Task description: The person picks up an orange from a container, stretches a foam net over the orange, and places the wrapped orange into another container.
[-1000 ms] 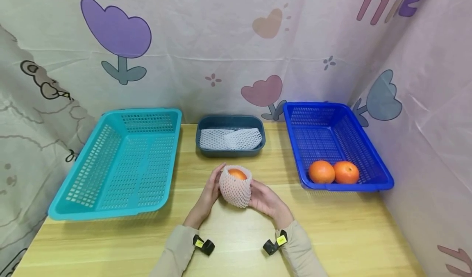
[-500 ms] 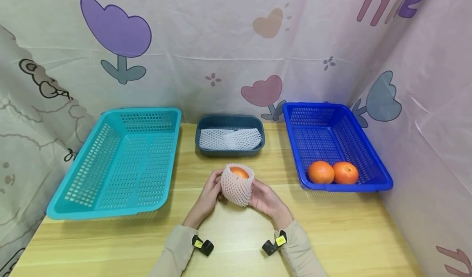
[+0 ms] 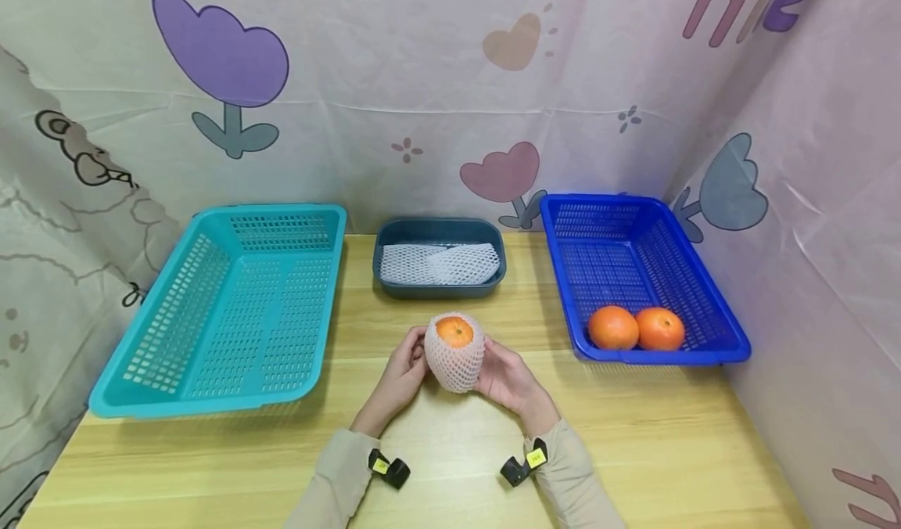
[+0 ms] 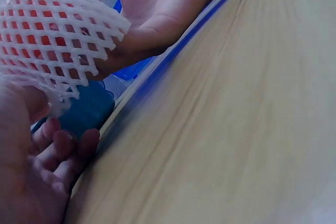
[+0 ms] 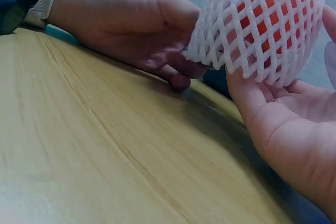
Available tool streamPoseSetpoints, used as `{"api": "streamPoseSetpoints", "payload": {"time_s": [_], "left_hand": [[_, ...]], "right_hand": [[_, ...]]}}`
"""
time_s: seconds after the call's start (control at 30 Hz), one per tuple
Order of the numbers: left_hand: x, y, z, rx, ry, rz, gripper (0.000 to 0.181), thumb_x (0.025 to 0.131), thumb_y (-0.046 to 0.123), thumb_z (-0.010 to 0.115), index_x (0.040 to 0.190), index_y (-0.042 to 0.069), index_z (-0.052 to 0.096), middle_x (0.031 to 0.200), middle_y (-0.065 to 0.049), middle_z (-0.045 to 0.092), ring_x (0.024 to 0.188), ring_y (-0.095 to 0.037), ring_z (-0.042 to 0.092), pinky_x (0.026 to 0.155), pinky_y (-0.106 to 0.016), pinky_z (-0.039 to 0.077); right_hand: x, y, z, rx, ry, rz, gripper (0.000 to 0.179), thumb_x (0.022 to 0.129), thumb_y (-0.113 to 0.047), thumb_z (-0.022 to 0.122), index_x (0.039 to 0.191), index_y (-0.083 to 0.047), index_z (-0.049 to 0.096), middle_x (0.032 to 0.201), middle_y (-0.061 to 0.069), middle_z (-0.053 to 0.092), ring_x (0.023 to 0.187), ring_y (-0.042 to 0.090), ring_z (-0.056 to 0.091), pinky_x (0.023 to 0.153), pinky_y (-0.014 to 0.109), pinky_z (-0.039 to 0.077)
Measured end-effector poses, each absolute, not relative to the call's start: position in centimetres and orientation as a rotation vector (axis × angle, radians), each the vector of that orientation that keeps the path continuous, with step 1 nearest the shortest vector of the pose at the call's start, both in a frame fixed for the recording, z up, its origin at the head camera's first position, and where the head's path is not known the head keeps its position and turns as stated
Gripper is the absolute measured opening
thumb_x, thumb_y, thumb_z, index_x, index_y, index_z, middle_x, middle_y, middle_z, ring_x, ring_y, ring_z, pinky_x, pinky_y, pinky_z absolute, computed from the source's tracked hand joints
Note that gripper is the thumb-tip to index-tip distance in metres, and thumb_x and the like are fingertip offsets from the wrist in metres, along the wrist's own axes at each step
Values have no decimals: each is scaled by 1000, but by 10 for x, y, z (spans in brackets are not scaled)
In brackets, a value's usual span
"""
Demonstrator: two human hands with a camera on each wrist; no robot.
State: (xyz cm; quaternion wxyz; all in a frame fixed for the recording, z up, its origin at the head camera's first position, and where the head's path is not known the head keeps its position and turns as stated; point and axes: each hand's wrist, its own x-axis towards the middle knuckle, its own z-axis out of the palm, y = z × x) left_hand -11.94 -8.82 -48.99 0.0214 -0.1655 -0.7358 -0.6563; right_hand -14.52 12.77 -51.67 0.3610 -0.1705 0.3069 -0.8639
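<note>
head view: high, near side, facing far and down over worktop (image 3: 669,451); wrist views: low, close, left facing far-right, right facing far-left, sharing netted fruit (image 4: 52,30).

foam sleeve (image 3: 454,368): matt mesh | blue basket (image 3: 704,357): shiny plastic | table (image 3: 450,451): smooth, wood-grained

What we can read
We make out the pink, tan and purple letters "nie" (image 3: 755,11) on the pale, flower-printed fabric backdrop (image 3: 394,59); marks on the square yellow labels (image 3: 536,458) of the small black wrist cameras (image 3: 399,473) are too tiny.
</note>
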Motion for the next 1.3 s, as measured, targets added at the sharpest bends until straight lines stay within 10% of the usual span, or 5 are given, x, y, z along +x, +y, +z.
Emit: {"api": "streamPoseSetpoints", "payload": {"time_s": [0.23, 0.5, 0.77, 0.93, 1.3], "left_hand": [[-128, -94, -515, -611, -2193, -2094, 43, 107, 22, 38, 145, 0, 40, 138, -20, 48, 118, -16, 52, 100, -31, 46], [-127, -95, -524, -693, -2146, -2245, 101, 76, 11, 87, 155, 13, 23, 148, -16, 39, 132, -23, 43, 110, -30, 36], [-124, -92, -519, -399, -2164, -2270, 87, 75, -1, 82, 144, 6, 30, 136, -18, 48, 122, -23, 52, 104, -28, 43], [-123, -94, -518, -421, -2064, -2353, 84, 73, -9, 79, 141, -3, 30, 133, -23, 48, 118, -18, 55, 103, -28, 44], [-120, -100, -516, -494, -1813, -2534, 84, 71, 1, 78, 141, 4, 33, 128, -4, 53, 116, -11, 56, 103, -23, 43]], "right_hand": [[-144, 126, -516, -404, 908, -2233, 46, 108, -31, 33, 149, -9, 32, 136, 10, 49, 119, 23, 55, 97, 36, 50], [-141, 120, -516, -368, 1115, -2207, 61, 109, -27, 36, 156, 2, 12, 144, 11, 46, 124, 22, 54, 100, 38, 49], [-142, 115, -519, -359, 1217, -2255, 49, 109, -27, 35, 151, -1, 33, 140, 11, 51, 121, 22, 57, 99, 38, 50], [-142, 115, -519, -286, 1267, -2363, 19, 106, -12, 42, 113, -8, 60, 114, 7, 63, 104, 19, 64, 92, 35, 53], [-141, 111, -519, -353, 1493, -2325, 15, 96, -4, 52, 85, -8, 62, 87, 1, 62, 80, 13, 61, 77, 29, 54]]}}
